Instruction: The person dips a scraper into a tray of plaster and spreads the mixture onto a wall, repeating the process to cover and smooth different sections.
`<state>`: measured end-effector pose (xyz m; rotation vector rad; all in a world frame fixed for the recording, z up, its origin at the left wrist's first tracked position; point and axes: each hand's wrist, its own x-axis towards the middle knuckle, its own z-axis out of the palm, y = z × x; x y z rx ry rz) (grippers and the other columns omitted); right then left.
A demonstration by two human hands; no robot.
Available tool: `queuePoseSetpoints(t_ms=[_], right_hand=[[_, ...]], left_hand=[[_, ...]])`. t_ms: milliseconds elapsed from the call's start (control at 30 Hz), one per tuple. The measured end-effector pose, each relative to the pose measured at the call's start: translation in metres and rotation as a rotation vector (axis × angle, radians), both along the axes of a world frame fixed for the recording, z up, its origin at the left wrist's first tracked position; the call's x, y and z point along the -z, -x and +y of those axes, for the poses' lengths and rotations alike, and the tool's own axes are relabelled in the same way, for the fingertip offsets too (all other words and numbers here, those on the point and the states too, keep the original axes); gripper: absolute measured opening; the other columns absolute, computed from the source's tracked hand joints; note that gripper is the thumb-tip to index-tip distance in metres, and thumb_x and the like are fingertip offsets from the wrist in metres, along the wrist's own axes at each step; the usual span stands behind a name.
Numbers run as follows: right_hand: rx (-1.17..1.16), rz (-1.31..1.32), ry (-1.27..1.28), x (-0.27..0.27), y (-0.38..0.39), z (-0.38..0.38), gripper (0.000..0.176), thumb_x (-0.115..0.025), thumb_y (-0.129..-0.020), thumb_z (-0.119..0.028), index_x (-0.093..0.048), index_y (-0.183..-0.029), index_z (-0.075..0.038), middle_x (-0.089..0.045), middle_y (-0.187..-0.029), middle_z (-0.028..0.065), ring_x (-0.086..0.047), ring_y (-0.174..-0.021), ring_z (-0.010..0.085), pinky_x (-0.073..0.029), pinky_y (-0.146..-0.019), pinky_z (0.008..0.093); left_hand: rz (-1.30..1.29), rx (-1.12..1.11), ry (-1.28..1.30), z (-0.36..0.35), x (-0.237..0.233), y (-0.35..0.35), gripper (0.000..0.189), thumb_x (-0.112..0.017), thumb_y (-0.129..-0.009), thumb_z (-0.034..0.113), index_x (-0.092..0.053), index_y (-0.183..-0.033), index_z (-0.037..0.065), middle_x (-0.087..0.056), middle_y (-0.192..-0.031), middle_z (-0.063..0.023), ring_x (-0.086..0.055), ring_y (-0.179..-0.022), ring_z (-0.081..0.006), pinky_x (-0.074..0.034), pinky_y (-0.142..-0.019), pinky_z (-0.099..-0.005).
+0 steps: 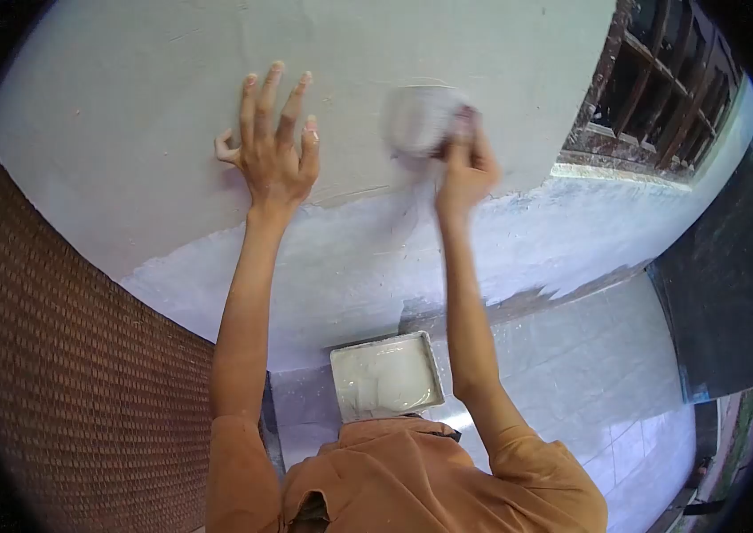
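Our left hand (274, 160) was splayed, gripping nothing, at the wall (154, 133); our right hand (468, 169) grasped a blurred pale tool (421, 122) at its left, too smeared to give a long axis. The tray (392, 371) lay below, between our forearms (252, 311), apparently nearer the right.

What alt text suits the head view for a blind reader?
The right grip holds a pale, motion-blurred tool at a two-toned wall, the left grip spread open nearby. Below, a rectangular tray holds pale, wet-looking material.
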<state>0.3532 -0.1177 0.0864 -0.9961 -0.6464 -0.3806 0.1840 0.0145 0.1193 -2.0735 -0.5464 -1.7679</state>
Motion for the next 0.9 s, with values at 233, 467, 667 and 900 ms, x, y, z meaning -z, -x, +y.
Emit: queuePoseSetpoints(t_ms=[233, 467, 667, 900], right_hand=[[-0.011, 0.166, -0.297, -0.003, -0.039, -0.059, 0.031, -0.057, -0.094, -0.006, -0.058, -0.123, 0.003, -0.067, -0.094, 0.0094, -0.058, -0.069, 0.0093, -0.053, -0.055, 0.0245], [-0.063, -0.113, -0.055, 0.000, 0.017, 0.026, 0.033, -0.062, -0.092, -0.012, -0.061, -0.122, 0.000, -0.067, -0.088, 0.0036, -0.054, -0.064, 0.0077, -0.049, -0.060, 0.0243], [0.121, 0.195, -0.470, -0.013, -0.055, -0.058, 0.033, -0.057, -0.093, -0.005, -0.057, -0.126, 0.001, -0.065, -0.083, 0.0054, -0.054, -0.062, 0.0079, -0.050, -0.052, 0.0248], [-0.151, -0.151, -0.095, -0.025, 0.038, 0.019, 0.031, -0.063, -0.091, -0.011, -0.063, -0.121, 0.000, -0.068, -0.083, 0.0051, -0.054, -0.068, 0.0070, -0.048, -0.063, 0.0238]], left_hand=[[-0.017, 0.007, -0.003, 0.001, 0.002, -0.004, 0.050, -0.048, -0.086, 0.032, -0.048, -0.136, 0.037, -0.038, -0.148, 0.0053, -0.031, -0.137, -0.0192, -0.020, -0.090, -0.0492], [-0.040, 0.044, -0.033, 0.004, 0.002, -0.003, 0.051, -0.048, -0.086, 0.032, -0.047, -0.137, 0.036, -0.038, -0.148, 0.0050, -0.031, -0.137, -0.0190, -0.019, -0.090, -0.0487], [0.037, -0.050, 0.007, -0.002, 0.001, 0.004, 0.053, -0.048, -0.086, 0.031, -0.045, -0.138, 0.036, -0.035, -0.150, 0.0041, -0.030, -0.138, -0.0196, -0.019, -0.089, -0.0485], [0.006, -0.028, 0.035, -0.006, 0.002, -0.004, 0.053, -0.047, -0.086, 0.030, -0.044, -0.138, 0.037, -0.035, -0.150, 0.0043, -0.028, -0.139, -0.0202, -0.019, -0.089, -0.0503]])
